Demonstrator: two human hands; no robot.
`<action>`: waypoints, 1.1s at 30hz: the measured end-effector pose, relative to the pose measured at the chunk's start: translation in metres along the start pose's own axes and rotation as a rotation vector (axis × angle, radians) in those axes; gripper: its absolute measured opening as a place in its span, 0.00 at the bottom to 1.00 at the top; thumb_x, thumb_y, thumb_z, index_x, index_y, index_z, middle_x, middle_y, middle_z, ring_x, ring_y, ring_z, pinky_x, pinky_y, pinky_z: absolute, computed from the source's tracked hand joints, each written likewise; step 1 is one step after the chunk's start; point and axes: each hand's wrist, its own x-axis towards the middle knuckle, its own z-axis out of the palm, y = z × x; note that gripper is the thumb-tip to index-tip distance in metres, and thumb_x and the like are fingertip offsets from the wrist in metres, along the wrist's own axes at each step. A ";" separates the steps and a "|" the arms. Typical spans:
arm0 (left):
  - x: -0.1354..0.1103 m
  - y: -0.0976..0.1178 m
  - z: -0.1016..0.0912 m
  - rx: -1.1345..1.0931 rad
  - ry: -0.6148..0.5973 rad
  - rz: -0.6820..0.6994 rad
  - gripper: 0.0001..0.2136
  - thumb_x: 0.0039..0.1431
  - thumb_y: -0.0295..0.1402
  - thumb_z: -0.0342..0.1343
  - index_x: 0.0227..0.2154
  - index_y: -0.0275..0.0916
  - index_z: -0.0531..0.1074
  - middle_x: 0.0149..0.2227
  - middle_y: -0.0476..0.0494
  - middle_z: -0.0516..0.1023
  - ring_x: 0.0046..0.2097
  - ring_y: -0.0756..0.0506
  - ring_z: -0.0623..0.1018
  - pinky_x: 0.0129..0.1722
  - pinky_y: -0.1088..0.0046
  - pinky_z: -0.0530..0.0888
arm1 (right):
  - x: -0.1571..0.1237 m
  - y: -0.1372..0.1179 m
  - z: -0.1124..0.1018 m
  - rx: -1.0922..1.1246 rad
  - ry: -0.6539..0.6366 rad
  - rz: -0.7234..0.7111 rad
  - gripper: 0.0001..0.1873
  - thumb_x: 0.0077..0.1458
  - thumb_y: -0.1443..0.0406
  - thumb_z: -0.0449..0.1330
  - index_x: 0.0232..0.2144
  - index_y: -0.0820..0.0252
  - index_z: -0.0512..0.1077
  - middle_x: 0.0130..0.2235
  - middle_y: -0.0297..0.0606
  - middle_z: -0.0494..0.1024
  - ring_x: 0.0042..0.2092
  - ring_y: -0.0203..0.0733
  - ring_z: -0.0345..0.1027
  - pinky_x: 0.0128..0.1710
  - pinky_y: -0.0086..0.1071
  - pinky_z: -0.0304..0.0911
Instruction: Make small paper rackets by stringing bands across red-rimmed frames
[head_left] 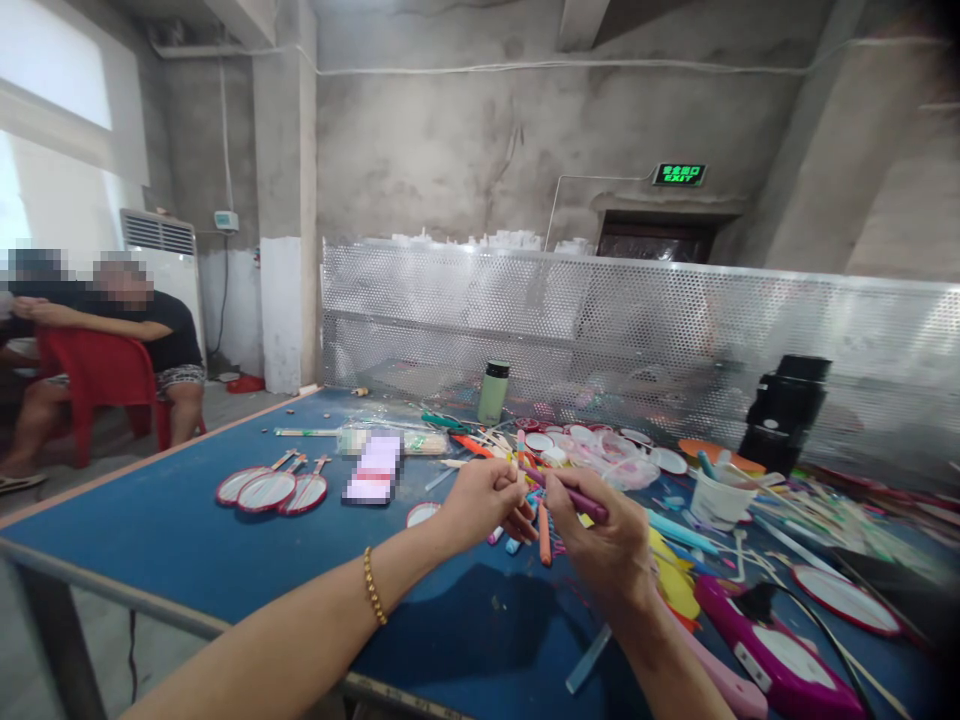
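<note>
My left hand (491, 498), with a gold bead bracelet at the wrist, is closed in a pinch on a small upright stick (521, 442) banded in pink and other colours. A purple marker (581, 497) is gripped in my right hand (607, 535), its tip pointing at the stick. The two hands are close together above the blue table (300, 590). Beneath them lie several loose markers, among them an orange marker (544, 535). Part of a white round piece with a red rim (421, 514) shows behind my left forearm.
Small red-rimmed round fans (266, 490) and a phone (373, 468) lie at left. A green bottle (493, 392) stands behind. To the right are a white cup (720, 497), a purple device (780, 650) and clutter. Two people sit at far left near a red chair (105, 375).
</note>
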 end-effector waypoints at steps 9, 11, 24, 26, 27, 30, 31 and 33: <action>0.000 -0.002 -0.001 0.014 -0.006 0.018 0.03 0.53 0.27 0.50 0.25 0.37 0.64 0.23 0.48 0.74 0.23 0.47 0.79 0.21 0.76 0.73 | -0.002 0.005 0.002 0.016 -0.028 0.025 0.09 0.58 0.64 0.58 0.28 0.59 0.76 0.25 0.32 0.77 0.25 0.33 0.69 0.27 0.25 0.63; 0.001 -0.002 -0.002 0.013 -0.005 0.019 0.03 0.53 0.28 0.51 0.26 0.37 0.64 0.23 0.48 0.74 0.22 0.47 0.79 0.21 0.76 0.73 | -0.003 0.005 0.001 0.007 -0.037 0.035 0.09 0.58 0.64 0.58 0.28 0.59 0.76 0.25 0.32 0.77 0.25 0.33 0.68 0.26 0.25 0.62; 0.002 -0.003 -0.003 0.001 -0.014 0.015 0.06 0.53 0.33 0.53 0.26 0.37 0.63 0.23 0.49 0.74 0.23 0.47 0.79 0.22 0.75 0.73 | -0.002 0.005 0.001 0.004 -0.042 0.059 0.10 0.58 0.63 0.58 0.29 0.59 0.77 0.27 0.34 0.79 0.27 0.35 0.72 0.28 0.26 0.65; 0.002 -0.004 -0.003 -0.004 -0.008 0.016 0.06 0.53 0.32 0.54 0.26 0.37 0.63 0.23 0.48 0.75 0.23 0.47 0.79 0.22 0.75 0.74 | -0.001 0.004 0.001 0.024 -0.035 0.053 0.09 0.58 0.64 0.58 0.30 0.59 0.77 0.28 0.34 0.80 0.28 0.36 0.72 0.29 0.26 0.65; 0.002 -0.004 -0.002 -0.002 -0.006 0.015 0.06 0.53 0.32 0.54 0.26 0.37 0.63 0.23 0.48 0.75 0.23 0.47 0.79 0.22 0.75 0.74 | -0.001 0.004 0.001 0.033 -0.032 0.049 0.09 0.58 0.64 0.58 0.31 0.59 0.77 0.29 0.35 0.80 0.29 0.36 0.73 0.30 0.27 0.66; 0.001 -0.003 -0.002 0.008 0.001 0.009 0.05 0.54 0.30 0.53 0.26 0.37 0.63 0.23 0.47 0.75 0.23 0.47 0.79 0.22 0.75 0.73 | 0.000 0.002 0.001 0.043 -0.029 0.032 0.09 0.58 0.64 0.58 0.31 0.59 0.77 0.29 0.35 0.80 0.29 0.36 0.73 0.30 0.26 0.66; 0.000 -0.002 -0.001 0.009 -0.001 0.009 0.04 0.54 0.29 0.52 0.26 0.37 0.63 0.23 0.47 0.75 0.23 0.47 0.79 0.22 0.75 0.73 | 0.000 0.002 0.000 0.039 -0.030 0.024 0.08 0.58 0.65 0.58 0.30 0.59 0.77 0.28 0.34 0.80 0.28 0.36 0.73 0.29 0.26 0.65; 0.000 0.000 -0.001 0.011 -0.002 0.004 0.03 0.54 0.28 0.51 0.26 0.37 0.63 0.23 0.48 0.75 0.23 0.47 0.78 0.21 0.75 0.73 | 0.000 0.001 0.000 0.026 -0.028 0.008 0.08 0.57 0.65 0.58 0.28 0.59 0.76 0.26 0.33 0.78 0.26 0.34 0.71 0.28 0.25 0.64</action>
